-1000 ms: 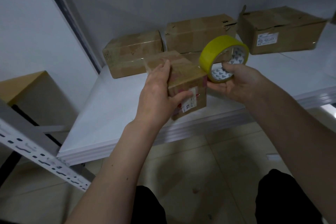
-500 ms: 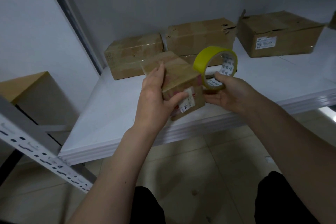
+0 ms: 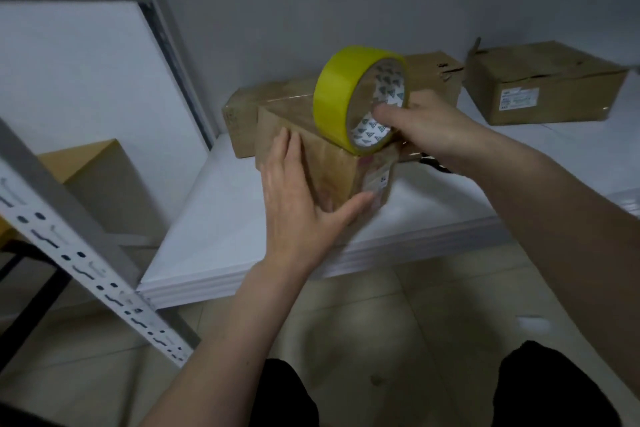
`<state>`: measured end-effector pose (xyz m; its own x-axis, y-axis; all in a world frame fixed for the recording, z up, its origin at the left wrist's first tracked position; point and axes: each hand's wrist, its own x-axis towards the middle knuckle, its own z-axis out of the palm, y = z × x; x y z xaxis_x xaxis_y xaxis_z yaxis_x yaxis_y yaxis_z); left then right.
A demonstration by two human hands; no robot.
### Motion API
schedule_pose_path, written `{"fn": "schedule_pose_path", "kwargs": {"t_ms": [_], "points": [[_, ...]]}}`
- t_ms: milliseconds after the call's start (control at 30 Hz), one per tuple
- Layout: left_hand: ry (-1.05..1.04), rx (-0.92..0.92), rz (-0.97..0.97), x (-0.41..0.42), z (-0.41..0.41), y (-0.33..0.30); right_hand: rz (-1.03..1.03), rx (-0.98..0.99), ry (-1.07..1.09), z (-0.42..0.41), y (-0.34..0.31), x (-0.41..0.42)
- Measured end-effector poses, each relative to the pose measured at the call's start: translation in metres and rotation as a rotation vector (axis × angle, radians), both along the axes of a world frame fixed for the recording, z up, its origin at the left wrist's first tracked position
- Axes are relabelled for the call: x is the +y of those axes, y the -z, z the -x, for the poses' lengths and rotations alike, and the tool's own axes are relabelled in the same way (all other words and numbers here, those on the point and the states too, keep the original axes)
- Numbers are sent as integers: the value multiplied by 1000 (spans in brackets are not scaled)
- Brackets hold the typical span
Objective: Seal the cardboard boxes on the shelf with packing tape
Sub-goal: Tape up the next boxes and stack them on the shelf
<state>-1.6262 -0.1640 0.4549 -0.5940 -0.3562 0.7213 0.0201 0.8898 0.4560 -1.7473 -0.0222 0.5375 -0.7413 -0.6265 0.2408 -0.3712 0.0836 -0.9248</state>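
A small brown cardboard box (image 3: 334, 163) with a white label sits tilted over the white shelf board (image 3: 221, 239). My left hand (image 3: 294, 204) lies flat against its left face with the fingers straight, the thumb stretched along the lower front. My right hand (image 3: 433, 128) grips a yellow packing tape roll (image 3: 337, 94), thumb inside the core. The roll stands on edge on the top of the box. I cannot tell whether the box rests on the shelf.
Three more cardboard boxes stand at the back of the shelf: a left box (image 3: 240, 121), a middle box (image 3: 438, 76) and a right box (image 3: 547, 83). A perforated grey shelf post (image 3: 72, 250) crosses the near left. Another brown box (image 3: 100, 180) sits low on the left.
My right hand has lifted the tape roll from beside the box onto its top. My left hand's thumb and fingers have straightened on the box. The view has moved closer.
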Motion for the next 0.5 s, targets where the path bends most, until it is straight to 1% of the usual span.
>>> {"fn": "schedule_pose_path", "kwargs": {"t_ms": [133,233,300,433,500], "points": [[-19,-33,273,-5,-2,-14,61,11,-150,12,11,11],[-123,-34,477,-9,-1,-15,86,10,-217,15,18,18],[-212,26,534,-6,-1,-10,121,-52,-248,16,21,25],[-321,180,571,5,1,-1,161,-82,-338,20,21,28],[-332,222,569,6,4,1,165,-188,-374,20,23,21]]}}
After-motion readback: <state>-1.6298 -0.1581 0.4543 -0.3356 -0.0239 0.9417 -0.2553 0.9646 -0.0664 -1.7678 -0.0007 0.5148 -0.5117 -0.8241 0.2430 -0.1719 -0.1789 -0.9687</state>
